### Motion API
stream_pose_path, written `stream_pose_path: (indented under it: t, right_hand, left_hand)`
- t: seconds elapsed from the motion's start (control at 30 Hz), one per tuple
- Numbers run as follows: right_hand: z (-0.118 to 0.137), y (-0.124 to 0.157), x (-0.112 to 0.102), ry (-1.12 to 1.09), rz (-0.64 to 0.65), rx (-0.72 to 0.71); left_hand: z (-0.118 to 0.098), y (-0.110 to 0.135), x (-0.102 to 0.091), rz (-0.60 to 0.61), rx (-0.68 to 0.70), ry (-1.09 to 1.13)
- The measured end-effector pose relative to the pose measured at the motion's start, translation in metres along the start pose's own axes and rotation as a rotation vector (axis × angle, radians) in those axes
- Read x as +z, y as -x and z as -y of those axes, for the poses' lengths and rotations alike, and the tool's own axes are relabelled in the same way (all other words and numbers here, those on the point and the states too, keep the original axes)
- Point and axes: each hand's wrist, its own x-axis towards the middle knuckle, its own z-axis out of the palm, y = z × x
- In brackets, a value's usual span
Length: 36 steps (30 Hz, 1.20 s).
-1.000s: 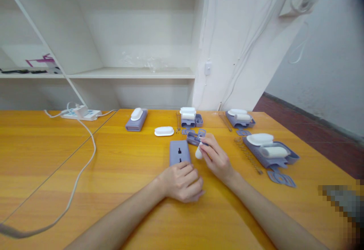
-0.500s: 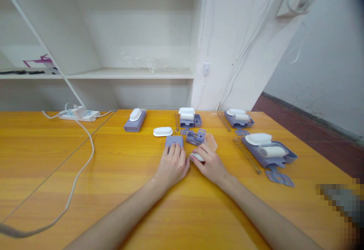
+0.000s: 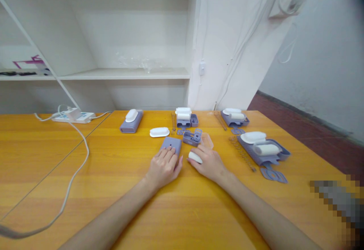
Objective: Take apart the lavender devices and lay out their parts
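Note:
My left hand (image 3: 165, 168) lies over a purple plastic case (image 3: 172, 143), its fingers resting on the near part of the top and the thumb stretched out to the side. A small dark hole shows in that top. Between the thumb and fingers of my right hand (image 3: 210, 163) is a white roller-like cylinder (image 3: 195, 157), held low at the tabletop. Just beyond that hand are a small purple open housing (image 3: 191, 138) and a clear, pinkish-looking cover (image 3: 207, 140). A white bristled oval brush head (image 3: 159, 132) lies behind the case.
Similar purple and white sets stand at the back left (image 3: 131, 121), back middle (image 3: 183, 118), back right (image 3: 235, 118) and right (image 3: 263, 149). A long spring (image 3: 243, 155) lies beside the right set. A power strip (image 3: 74, 117) with a cable occupies the left.
The purple case has turned slightly clockwise under my left hand, which has slid back and left. More of the white cylinder shows in my right hand. The camera view has shifted a little.

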Motion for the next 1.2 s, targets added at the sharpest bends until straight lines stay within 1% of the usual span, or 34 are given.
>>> stream_pose_path:
  t: [0.1, 0.2, 0.27, 0.33, 0.43, 0.5, 0.73, 0.83, 0.97, 1.1, 1.2]
  right_hand:
    - [0.004, 0.002, 0.001, 0.022, 0.026, -0.005]
    - [0.006, 0.003, 0.003, -0.048, 0.025, -0.024]
    - [0.006, 0.003, 0.004, -0.143, -0.002, -0.037]
    - [0.006, 0.003, 0.006, -0.263, -0.057, -0.033]
    - [0.007, 0.001, 0.008, -0.426, -0.135, 0.001]
    - [0.009, -0.001, 0.009, -0.492, -0.152, 0.017]
    - [0.013, -0.001, 0.009, -0.65, -0.124, 0.159]
    - [0.015, 0.0, 0.008, -0.692, -0.13, 0.13]
    - [0.019, 0.001, 0.006, -0.721, -0.109, 0.079]
    - [0.02, 0.002, 0.005, -0.744, -0.087, 0.052]
    - [0.019, 0.001, 0.006, -0.757, -0.087, 0.079]
  left_hand:
    - [0.001, 0.002, 0.0, -0.001, 0.006, 0.025]
    - [0.003, 0.003, 0.001, -0.012, 0.007, 0.052]
    - [0.004, 0.004, 0.001, -0.009, -0.005, 0.071]
    - [0.004, 0.004, 0.0, 0.003, -0.017, 0.085]
    - [0.003, 0.004, -0.001, 0.007, -0.029, 0.094]
    - [0.003, 0.004, -0.001, 0.007, -0.034, 0.093]
    - [0.004, 0.004, 0.001, 0.008, -0.033, 0.091]
    - [0.004, 0.003, 0.0, 0.016, -0.045, 0.109]
    - [0.003, 0.001, -0.002, 0.055, -0.085, 0.115]
    - [0.001, 0.001, -0.002, 0.031, -0.052, 0.081]
    - [0.002, 0.002, -0.002, 0.041, -0.029, 0.081]
